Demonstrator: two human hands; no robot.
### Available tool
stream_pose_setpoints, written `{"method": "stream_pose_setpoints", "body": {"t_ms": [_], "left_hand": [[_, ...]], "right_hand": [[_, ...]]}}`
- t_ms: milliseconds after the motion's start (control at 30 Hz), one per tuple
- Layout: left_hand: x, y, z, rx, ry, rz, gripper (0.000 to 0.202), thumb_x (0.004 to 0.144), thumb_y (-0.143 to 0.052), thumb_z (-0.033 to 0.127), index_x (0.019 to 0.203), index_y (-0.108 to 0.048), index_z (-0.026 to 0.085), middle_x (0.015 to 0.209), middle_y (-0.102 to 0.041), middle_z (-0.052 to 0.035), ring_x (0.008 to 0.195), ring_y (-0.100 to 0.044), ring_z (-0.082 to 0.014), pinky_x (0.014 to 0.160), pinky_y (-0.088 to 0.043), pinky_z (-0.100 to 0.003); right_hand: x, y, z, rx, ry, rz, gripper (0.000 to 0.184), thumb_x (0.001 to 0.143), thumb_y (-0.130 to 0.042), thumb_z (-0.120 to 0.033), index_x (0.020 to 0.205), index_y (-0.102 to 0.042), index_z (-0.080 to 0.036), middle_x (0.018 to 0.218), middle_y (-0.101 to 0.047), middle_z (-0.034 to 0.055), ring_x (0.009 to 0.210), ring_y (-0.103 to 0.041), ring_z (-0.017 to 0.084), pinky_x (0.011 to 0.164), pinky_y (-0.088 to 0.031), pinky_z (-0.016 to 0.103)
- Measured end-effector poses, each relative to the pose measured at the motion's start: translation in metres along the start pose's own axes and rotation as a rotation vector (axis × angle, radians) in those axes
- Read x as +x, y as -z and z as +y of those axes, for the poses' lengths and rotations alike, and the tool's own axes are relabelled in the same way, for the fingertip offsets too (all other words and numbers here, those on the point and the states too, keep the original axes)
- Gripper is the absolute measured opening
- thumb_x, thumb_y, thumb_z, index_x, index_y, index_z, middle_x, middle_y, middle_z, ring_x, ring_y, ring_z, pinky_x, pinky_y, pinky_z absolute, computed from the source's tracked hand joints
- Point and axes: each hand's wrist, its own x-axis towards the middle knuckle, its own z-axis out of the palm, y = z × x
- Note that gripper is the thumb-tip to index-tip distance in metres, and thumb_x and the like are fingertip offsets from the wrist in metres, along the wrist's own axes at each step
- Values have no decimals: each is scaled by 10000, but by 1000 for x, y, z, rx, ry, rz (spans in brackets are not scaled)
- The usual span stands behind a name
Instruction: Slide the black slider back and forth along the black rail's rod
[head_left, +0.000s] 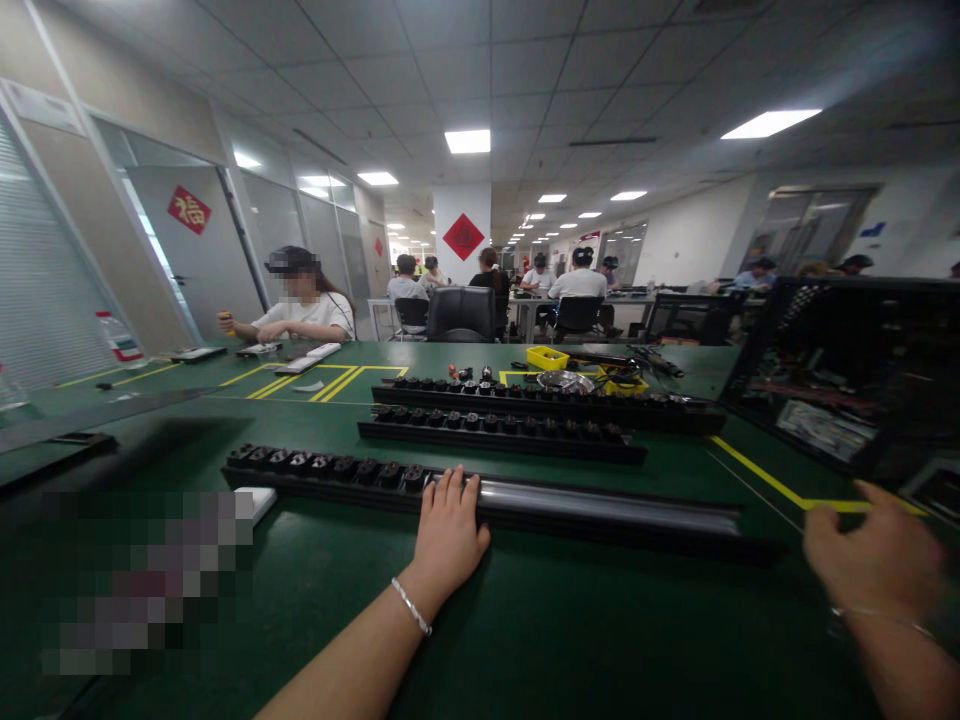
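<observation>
My left hand [450,535] lies with its fingers stretched out on a long black power strip housing [585,510], just right of the sockets. Round black sockets [330,466] fill the housing's left part; the right part shows a bare, shiny channel. To the right of the housing's end, my right hand [874,555] hangs above the green table, blurred. Its thumb and one finger stand apart, with nothing visible between them; the other fingers are hidden. Two more socket-filled strips, a nearer one [495,430] and a farther one [555,400], lie behind, roughly parallel.
An open black case [847,370] with parts inside stands at the right. Yellow bins [547,358], a metal dish [566,382] and tools lie at the back. A blurred-out object covers the left front of the table. A co-worker [307,310] sits across on the left.
</observation>
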Motion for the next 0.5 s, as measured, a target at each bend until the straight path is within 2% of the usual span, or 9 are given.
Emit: {"method": "stream_pose_setpoints", "body": {"t_ms": [100,167,267,367,500], "left_hand": [[0,0,0,-3,5,7,566,766,-490,395,1289,-383,205,1381,-362,-99,1279,-281,-267,1045,-202,-448],[-1,0,0,-9,-1,13,547,794,-449,441,1286,-389,210,1378,-370,-92,1281,-278,-268,1041,-210,-455],[1,4,0,-35,-17,29,495,839,-365,460,1265,-417,213,1348,-413,-74,1251,-328,-246,1025,-257,-430],[3,11,-3,-57,23,92,431,857,-345,407,1213,-474,199,1287,-478,-64,1194,-388,-229,1006,-303,-393],[7,16,-13,11,165,262,443,842,-383,356,1231,-455,157,1374,-363,-109,1267,-281,-280,1038,-240,-462]], "right_hand": [[-26,6,-57,152,316,-21,504,808,-309,-334,1233,-438,-96,1179,-518,166,1121,-445,260,957,-328,387],[-48,3,-91,219,471,-65,477,792,-344,-308,1222,-449,-129,1189,-528,127,1133,-444,240,966,-323,399],[-80,-4,-127,228,583,-127,463,804,-347,-298,1237,-451,-171,1244,-518,90,1191,-406,231,1001,-268,439],[-98,-8,-141,182,652,-270,396,836,-302,-305,1111,-575,-225,1148,-603,48,1106,-496,215,976,-289,447],[-99,-9,-140,177,647,-328,409,838,-293,-306,1081,-610,-213,1120,-623,40,1078,-521,198,918,-352,388]]}}
